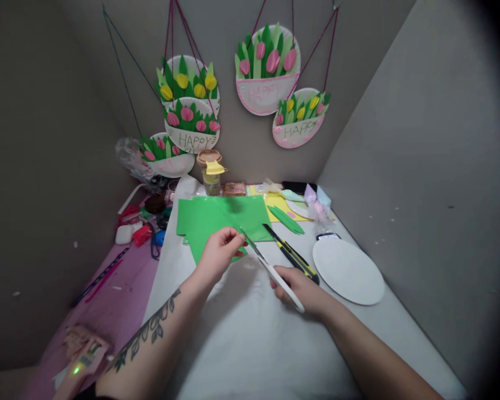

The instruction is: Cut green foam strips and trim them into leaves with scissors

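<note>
One hazard: R hand (295, 288) gripping scissors (281, 282), L hand (221, 251) pinched closed (item unclear) nr blades (254, 248); slip may nick fingertips (242, 239)

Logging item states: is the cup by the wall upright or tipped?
Upright: the cup stands behind the green paper, brown lid on top.

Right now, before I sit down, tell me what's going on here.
A person is working with scissors in the right hand. The left hand is at the blade tips, fingertips together; whatever it may be pinching is too small to make out. Green sheets lie just beyond on the white-covered table. A cutter lies beside the right hand, with leaf-shaped green pieces behind it and a white disc to the right.
</note>
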Demonstrator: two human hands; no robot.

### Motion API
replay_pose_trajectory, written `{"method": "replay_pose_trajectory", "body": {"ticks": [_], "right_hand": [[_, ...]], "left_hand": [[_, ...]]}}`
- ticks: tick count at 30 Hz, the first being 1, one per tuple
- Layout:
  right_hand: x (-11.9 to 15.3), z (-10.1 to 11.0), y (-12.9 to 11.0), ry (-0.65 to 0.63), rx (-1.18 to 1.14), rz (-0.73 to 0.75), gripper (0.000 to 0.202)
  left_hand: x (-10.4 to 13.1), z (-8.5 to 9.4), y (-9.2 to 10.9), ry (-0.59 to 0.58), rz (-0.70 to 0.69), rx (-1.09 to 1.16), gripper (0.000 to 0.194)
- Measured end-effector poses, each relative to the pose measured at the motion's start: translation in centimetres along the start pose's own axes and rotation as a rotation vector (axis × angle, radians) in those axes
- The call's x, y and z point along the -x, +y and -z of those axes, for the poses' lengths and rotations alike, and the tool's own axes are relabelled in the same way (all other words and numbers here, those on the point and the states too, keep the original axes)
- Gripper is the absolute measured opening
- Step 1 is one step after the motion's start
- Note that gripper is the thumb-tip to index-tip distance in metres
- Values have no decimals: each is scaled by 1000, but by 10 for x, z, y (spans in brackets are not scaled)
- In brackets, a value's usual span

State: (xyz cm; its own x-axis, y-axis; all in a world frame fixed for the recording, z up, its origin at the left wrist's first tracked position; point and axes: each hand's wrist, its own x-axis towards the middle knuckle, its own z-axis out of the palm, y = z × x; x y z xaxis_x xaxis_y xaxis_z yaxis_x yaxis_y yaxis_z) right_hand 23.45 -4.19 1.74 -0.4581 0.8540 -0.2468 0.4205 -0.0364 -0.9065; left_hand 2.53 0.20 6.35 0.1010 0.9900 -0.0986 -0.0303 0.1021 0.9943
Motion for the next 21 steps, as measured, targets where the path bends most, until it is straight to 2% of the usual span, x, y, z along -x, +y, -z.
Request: {"method": "replay_pose_trajectory", "body": {"ticks": [4, 10, 16, 21], "right_hand": [[0, 0, -2, 16, -4, -21, 9], [0, -1, -2, 32, 8, -20, 12], [-1, -2, 2, 45, 49, 3, 10], [-2, -3, 3, 33, 35, -19, 17]], "left_hand": [[-1, 1, 1, -4, 5, 7, 24], [-2, 3, 3, 55, -17, 33, 28], [0, 3, 4, 33, -47, 7, 25], [3, 0, 3, -1, -39, -18, 22]]}}
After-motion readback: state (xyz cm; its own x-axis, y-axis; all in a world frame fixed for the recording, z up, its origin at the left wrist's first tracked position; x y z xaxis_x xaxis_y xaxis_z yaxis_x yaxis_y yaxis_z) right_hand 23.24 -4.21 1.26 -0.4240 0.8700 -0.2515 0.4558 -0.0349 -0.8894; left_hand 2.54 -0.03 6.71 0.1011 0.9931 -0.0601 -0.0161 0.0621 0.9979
